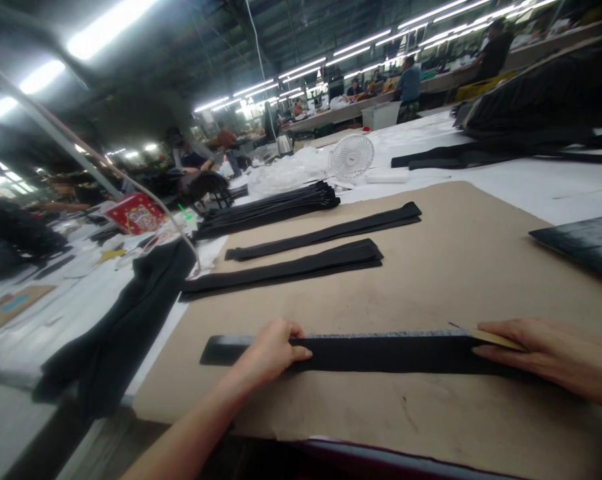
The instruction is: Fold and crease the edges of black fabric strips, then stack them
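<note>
A long black fabric strip (391, 353) lies flat on brown paper (431, 287), in front of me. Along its far edge runs a narrow grey, speckled band (371, 335). My left hand (275, 350) presses on the strip near its left end, thumb and fingers closed on it. At the right end is my right hand (541, 350), with a flat tan piece (498, 338) between thumb and fingers. A thin dark tip shows beyond that piece; its exact kind is unclear. The right thumb also touches the strip, whose far right end is partly hidden.
Beyond lie two small black strip stacks (291, 270) (325, 230) and a thicker pile (275, 210). A white fan (351, 157) stands behind. Black fabric (121, 333) drapes at left; a dark board (585, 243) lies right. Several people work in the background.
</note>
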`<state>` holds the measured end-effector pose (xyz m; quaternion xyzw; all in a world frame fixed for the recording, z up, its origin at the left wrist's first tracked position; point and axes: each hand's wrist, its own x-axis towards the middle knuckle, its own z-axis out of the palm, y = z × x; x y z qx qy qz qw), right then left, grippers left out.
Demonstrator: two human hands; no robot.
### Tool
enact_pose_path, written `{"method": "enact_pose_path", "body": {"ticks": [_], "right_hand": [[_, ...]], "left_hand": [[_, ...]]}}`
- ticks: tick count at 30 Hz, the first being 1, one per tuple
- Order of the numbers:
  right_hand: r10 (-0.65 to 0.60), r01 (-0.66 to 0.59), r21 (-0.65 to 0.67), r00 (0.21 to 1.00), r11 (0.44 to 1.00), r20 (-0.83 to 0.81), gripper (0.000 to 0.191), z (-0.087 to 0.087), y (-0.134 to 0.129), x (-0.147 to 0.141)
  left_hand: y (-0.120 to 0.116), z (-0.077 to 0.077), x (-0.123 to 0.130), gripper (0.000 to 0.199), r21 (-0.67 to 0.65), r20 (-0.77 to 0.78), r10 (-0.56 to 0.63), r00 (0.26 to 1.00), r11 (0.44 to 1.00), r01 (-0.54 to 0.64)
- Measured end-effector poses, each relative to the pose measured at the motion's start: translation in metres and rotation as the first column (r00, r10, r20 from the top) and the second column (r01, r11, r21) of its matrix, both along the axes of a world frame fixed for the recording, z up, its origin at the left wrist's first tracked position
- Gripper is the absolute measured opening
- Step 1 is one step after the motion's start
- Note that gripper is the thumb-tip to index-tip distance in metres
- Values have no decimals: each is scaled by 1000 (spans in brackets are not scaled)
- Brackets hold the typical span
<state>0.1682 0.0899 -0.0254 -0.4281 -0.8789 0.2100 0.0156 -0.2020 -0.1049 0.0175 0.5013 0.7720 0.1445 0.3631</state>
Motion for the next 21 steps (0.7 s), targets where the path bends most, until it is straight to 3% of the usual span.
{"method": "enact_pose_path", "body": {"ticks": [3,9,21], "right_hand": [[11,-6,-94,998,996,54,45,7,-4,-4],[2,6,-106,997,994,72,54,12,-6,-10],[25,-14,-97,994,995,111,53,27,-18,-18]], "left_hand": [[-1,1,2,19,0,1,3,1000,1000,-3],[-1,0,4,18,13,-19,15,1000,1000,-15],[-1,-3,3,14,39,-31,-7,1000,999,8]]}}
